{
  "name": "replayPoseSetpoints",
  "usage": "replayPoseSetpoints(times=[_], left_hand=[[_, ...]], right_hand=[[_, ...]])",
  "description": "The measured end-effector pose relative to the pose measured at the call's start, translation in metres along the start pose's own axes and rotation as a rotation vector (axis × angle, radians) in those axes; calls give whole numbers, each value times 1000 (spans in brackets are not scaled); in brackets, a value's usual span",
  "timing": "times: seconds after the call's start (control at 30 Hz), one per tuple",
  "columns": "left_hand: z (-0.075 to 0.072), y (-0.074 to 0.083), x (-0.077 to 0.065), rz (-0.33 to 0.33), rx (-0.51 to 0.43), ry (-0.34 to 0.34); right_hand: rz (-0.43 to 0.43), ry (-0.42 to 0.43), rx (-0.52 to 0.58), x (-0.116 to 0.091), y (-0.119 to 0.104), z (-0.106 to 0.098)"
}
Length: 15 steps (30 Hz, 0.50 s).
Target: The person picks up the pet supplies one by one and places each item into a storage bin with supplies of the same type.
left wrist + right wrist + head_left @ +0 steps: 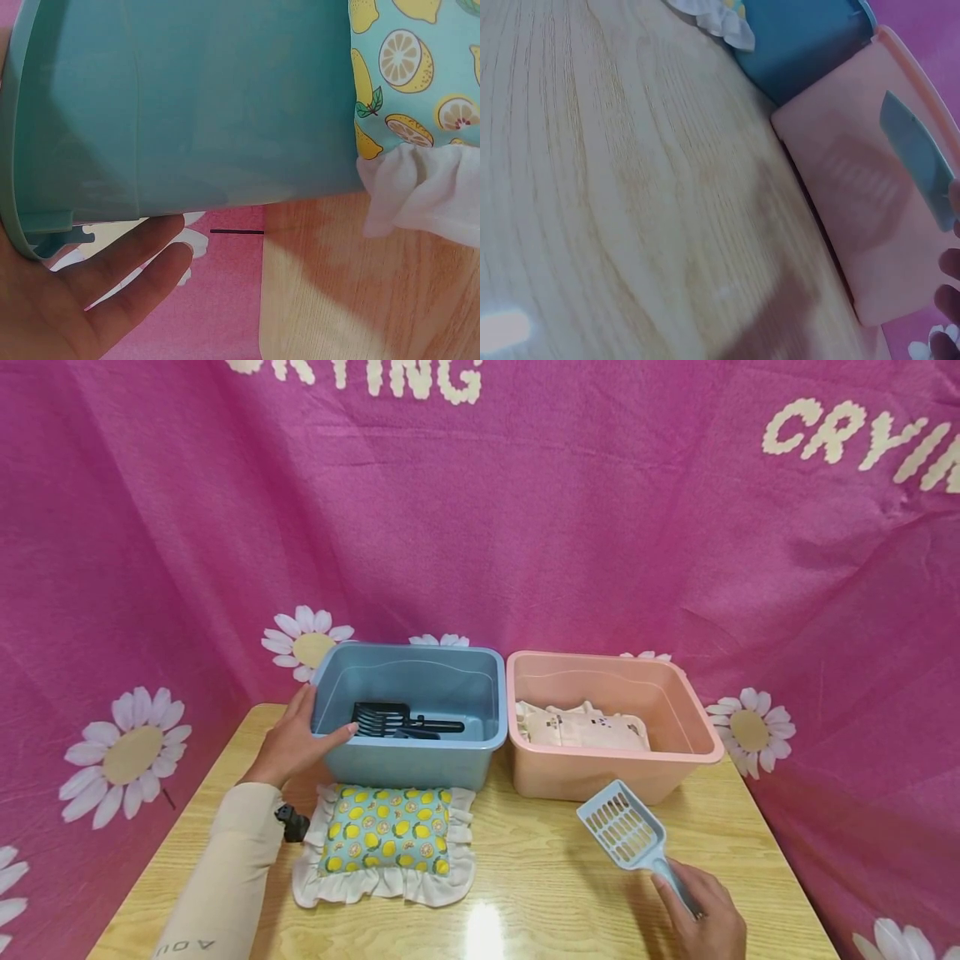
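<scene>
My right hand (708, 910) grips the handle of a light blue slotted litter scoop (622, 827), raised in front of the pink bin (600, 774). The right wrist view catches the scoop (919, 157) edge-on, with only fingertips of that hand at the right border. At the blue bin's (416, 764) front left corner rests my left hand (296, 739), thumb over the rim. Its fingers (142, 281) stretch fairly straight along the outer side. Inside this bin lie a black slotted scoop (380, 718) and another dark handled piece, partly hidden by the front wall.
A ruffled lemon-print cushion (390, 831) lies on the wooden table (540, 860) in front of the blue bin. Cream ruffled cushions or cloth (581, 729) sit in the pink bin. The bins stand side by side before a magenta flowered curtain (525, 527).
</scene>
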<state>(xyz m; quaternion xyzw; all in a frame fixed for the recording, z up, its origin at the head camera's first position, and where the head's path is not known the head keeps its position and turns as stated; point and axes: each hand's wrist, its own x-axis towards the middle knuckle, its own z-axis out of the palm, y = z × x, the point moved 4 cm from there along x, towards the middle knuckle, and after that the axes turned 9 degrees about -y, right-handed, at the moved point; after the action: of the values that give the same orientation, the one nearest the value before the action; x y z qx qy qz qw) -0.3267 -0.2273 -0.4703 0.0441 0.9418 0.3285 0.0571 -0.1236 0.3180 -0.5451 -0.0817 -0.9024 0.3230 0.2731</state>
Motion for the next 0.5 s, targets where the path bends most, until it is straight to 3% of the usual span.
replayPoseSetpoints(times=[0.5], left_hand=[[0,-1,0,-7,1,-3]], right_hand=[[-168,-50,18,11,-23,-2]])
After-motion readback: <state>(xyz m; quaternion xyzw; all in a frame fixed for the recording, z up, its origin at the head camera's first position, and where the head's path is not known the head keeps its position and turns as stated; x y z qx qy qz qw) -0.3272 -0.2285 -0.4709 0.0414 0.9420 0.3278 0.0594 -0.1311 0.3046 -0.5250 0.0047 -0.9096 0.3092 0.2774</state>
